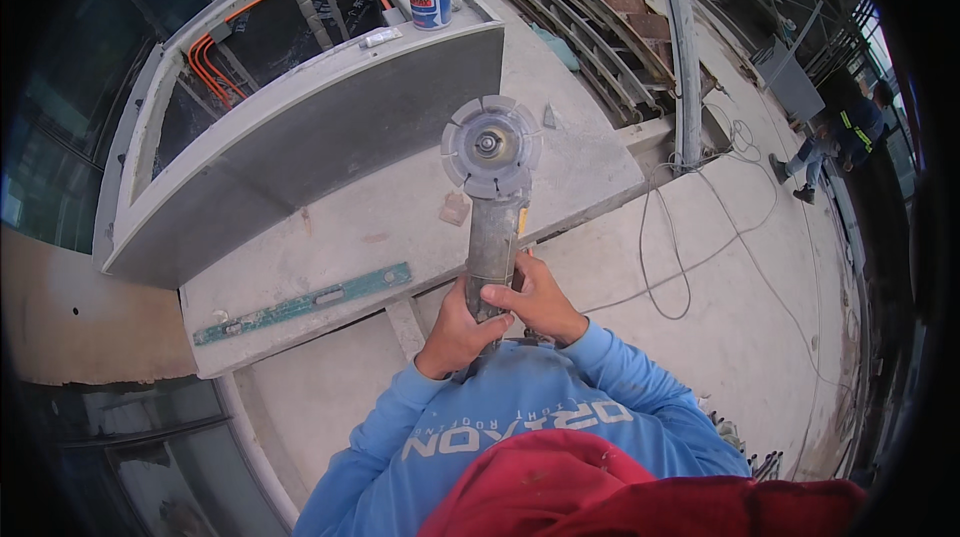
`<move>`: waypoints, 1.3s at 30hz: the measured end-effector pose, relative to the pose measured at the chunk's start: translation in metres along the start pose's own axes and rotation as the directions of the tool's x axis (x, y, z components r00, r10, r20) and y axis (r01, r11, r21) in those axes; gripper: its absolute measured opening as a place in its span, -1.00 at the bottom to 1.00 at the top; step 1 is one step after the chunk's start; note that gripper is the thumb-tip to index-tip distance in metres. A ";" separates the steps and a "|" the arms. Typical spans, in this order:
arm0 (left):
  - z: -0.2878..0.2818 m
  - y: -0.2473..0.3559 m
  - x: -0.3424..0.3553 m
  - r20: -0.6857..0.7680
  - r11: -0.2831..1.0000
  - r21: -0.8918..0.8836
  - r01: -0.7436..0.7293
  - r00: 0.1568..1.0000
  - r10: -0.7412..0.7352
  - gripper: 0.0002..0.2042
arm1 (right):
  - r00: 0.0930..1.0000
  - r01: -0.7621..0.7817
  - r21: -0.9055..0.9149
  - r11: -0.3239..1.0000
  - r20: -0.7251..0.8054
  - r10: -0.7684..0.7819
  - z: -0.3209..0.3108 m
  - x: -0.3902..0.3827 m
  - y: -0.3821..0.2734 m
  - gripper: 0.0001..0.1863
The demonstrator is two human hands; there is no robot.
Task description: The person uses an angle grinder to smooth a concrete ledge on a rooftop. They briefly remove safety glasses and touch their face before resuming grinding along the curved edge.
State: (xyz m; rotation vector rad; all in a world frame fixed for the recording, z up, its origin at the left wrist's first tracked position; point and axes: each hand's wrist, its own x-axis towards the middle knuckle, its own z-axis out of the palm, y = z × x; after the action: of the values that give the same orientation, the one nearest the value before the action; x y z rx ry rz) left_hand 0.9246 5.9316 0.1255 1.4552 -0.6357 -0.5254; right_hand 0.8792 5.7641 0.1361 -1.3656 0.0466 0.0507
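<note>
Worksite: pale concrete slab [330, 252] spread beneath the angle grinder [493, 242], with a grey-walled box structure [320, 142] beyond it to the left.
Spirit level: blue-green level [300, 305] flat on the slab, left of the grinder; better left well clear of the disc.
Paint can: white-and-blue can [430, 5] on the box's edge, beyond the grinder and slightly left.
Left hand: the person's left hand [455, 334] grips the grinder's rear end, fingers curled around it.
Disc: segmented disc [462, 149] at the grinder's far end, facing up and looking still; best checked for tightness and cracks while it stops.
Right hand: the person's right hand [545, 302] clasps the rear body from the right, thumb across the top; its other fingers are partly hidden. A firm two-handed hold, sleeves away from the disc, should serve best.
Cable: grey cable [688, 289] looped right of the grinder; slack wants keeping behind the disc.
Co-worker: person in dark clothing [858, 132], well apart, far right of the grinder.
</note>
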 end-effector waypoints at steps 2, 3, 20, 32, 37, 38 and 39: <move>0.020 0.008 0.019 0.015 0.991 0.134 -0.014 1.000 0.012 -0.35 | 0.993 -0.019 0.008 1.000 -0.117 0.020 -0.013 -0.003 0.003 -0.32; 0.029 0.014 0.023 -0.017 0.980 0.198 0.017 1.000 -0.014 -0.34 | 0.988 -0.010 0.070 0.998 -0.153 0.020 -0.015 -0.002 -0.001 -0.38; 0.113 -0.030 -0.070 -0.824 0.847 0.133 0.515 0.533 -0.195 -0.61 | 0.963 0.021 0.339 0.941 -0.260 0.073 -0.344 0.089 0.017 -0.46; 0.008 0.009 -0.191 -0.990 0.751 0.031 0.660 -0.082 0.113 -0.61 | 0.826 0.554 -0.043 0.832 -0.094 -0.555 -0.215 0.261 -0.127 -0.46; -0.153 0.013 -0.267 -0.967 0.496 0.196 0.846 0.084 0.240 -0.59 | 0.606 0.561 -0.490 0.667 -0.306 -0.734 -0.140 0.305 -0.195 -0.53; -0.205 0.007 -0.292 -0.962 0.469 0.222 0.855 0.115 0.246 -0.59 | 0.582 0.523 -0.561 0.642 -0.315 -0.750 -0.109 0.324 -0.210 -0.53; -0.255 0.008 -0.319 -0.953 0.434 0.252 0.865 0.145 0.265 -0.58 | 0.556 0.502 -0.607 0.616 -0.319 -0.768 -0.089 0.338 -0.225 -0.54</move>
State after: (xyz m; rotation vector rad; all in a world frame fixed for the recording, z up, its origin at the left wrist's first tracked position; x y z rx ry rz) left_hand 0.8641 6.3348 0.1075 2.5322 0.8092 0.5960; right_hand 1.2309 5.6349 0.3164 -1.7533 0.0029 -1.0709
